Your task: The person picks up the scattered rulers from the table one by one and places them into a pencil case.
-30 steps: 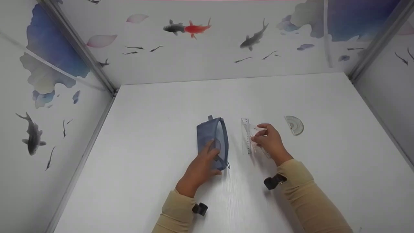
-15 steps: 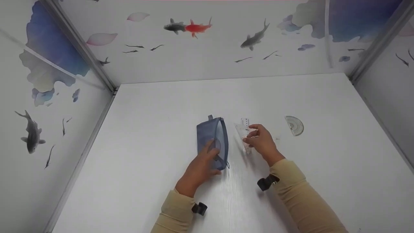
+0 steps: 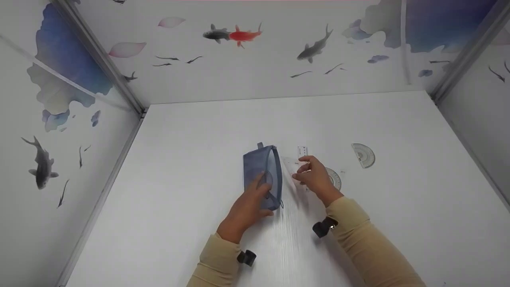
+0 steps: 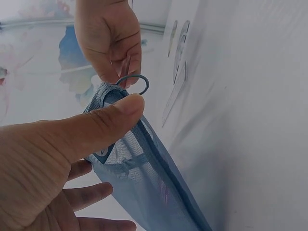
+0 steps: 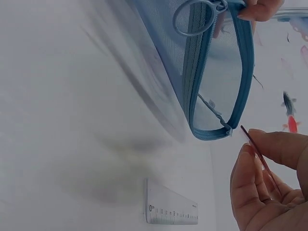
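A blue zip pouch (image 3: pixel 255 161) of see-through mesh stands with its mouth open toward the right. My left hand (image 3: pixel 245 203) holds it, and in the left wrist view the thumb (image 4: pixel 115 115) presses near the zip's ring pull (image 4: pixel 144 86). Just right of the mouth, my right hand (image 3: pixel 316 177) pinches a clear triangular set square (image 3: pixel 290 163). The right wrist view shows the set square (image 5: pixel 262 159) edge-on between thumb and fingers, close to the pouch opening (image 5: pixel 219 86) but apart from it. A clear straight ruler (image 3: pixel 303 150) lies on the table, partly hidden beneath the right hand.
One round-edged protractor (image 3: pixel 336 179) lies partly behind the right wrist. Another half-round protractor (image 3: pixel 364 155) lies farther right. White panels painted with fish (image 3: pixel 312 48) wall in the white table (image 3: pixel 191 159) at the back and sides.
My right hand has carried the set square leftward, over the ruler and toward the pouch, uncovering the nearer protractor. The left hand and pouch have stayed in place.
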### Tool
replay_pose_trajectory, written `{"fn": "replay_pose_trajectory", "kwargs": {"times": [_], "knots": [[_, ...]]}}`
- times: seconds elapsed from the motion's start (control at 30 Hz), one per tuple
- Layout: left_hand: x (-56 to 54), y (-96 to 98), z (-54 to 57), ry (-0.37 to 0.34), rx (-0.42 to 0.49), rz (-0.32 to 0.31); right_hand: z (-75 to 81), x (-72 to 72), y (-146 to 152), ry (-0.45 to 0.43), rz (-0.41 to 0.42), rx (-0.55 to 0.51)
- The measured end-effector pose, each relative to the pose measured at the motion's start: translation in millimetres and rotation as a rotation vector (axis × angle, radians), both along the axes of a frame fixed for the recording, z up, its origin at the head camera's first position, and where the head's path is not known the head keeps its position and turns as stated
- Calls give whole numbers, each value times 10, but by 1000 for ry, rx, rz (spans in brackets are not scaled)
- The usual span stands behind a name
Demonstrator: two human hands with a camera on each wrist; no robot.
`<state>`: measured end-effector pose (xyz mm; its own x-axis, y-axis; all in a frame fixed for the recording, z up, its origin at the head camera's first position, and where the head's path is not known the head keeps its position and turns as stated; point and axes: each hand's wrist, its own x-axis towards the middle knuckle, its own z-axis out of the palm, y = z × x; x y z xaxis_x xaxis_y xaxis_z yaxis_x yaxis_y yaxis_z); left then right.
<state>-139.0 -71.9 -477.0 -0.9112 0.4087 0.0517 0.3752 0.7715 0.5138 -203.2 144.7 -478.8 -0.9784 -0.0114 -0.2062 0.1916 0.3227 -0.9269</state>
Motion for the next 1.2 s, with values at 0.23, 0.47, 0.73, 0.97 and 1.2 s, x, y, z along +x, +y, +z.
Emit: {"fn": "replay_pose_trajectory", "kwargs": {"times": [0.23, 0.47, 0.73, 0.97, 1.2], "knots": [[-3, 0, -5, 4, -11, -10, 13, -2, -84, -21, 10, -5], [-8, -6, -3, 10, 5, -18, 5, -17, -174, -17, 26, -24], [-7, -7, -5, 21, -2, -20, 0, -19, -250, -22, 28, -62], [-2, -3, 3, 40, -4, -27, 16, -10, -290, -18, 32, -79], [1, -4, -1, 33, -15, -23, 8, -21, -341, -32, 11, -79]]}}
